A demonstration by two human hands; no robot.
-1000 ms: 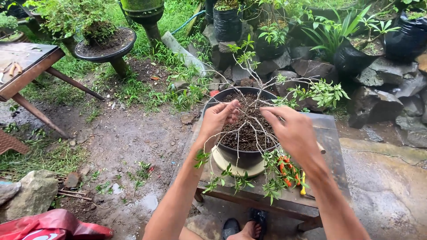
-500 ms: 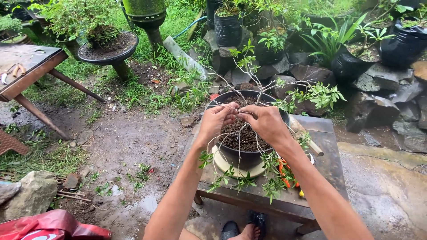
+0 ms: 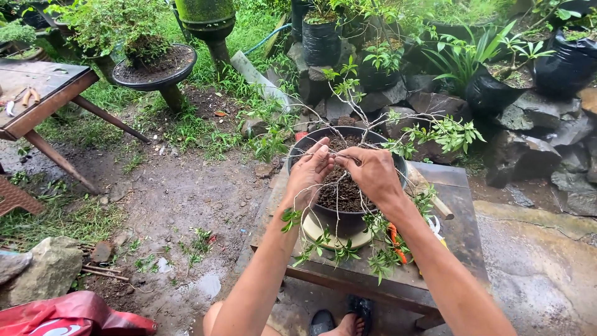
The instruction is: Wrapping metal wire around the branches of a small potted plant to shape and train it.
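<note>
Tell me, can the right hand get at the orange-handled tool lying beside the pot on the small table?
Probably yes. The right hand is over the pot, and the orange-handled tool lies just below its wrist on the table. Only thin leafy twigs hang across it.

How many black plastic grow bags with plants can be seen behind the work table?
3: one black grow bag at top centre beside the mossy post, one right of centre among the rocks, one at the far right edge. Foliage may hide others.
</note>
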